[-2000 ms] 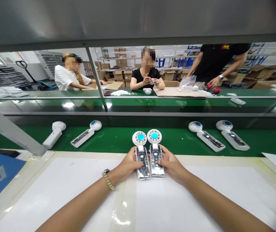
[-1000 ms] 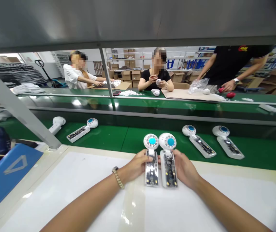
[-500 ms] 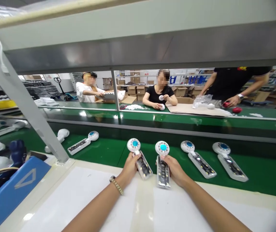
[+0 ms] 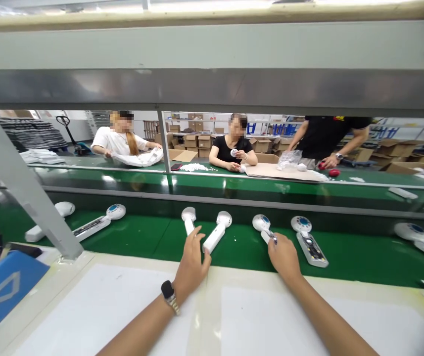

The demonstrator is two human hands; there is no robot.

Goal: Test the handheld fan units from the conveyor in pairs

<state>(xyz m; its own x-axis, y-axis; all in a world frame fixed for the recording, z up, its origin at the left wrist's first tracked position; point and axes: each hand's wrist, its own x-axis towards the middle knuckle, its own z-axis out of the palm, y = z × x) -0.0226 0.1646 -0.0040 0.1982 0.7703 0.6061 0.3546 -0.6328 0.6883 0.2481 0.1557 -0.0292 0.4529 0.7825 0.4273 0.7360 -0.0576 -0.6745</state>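
Both arms reach over the white counter (image 4: 104, 306) onto the green belt (image 4: 141, 237), mid-frame. The left hand (image 4: 190, 267) rests loosely over two white handheld fans (image 4: 212, 236) lying face down; the right hand (image 4: 284, 254) grips another fan (image 4: 265, 228) by its handle, circuit side up.

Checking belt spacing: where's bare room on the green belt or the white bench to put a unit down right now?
Belt: bare green between the open unit on the left and the left hand. Crowded from there to the right hand, four fans close together. Bare again right of the uncovered fan. White bench bare beside both forearms.
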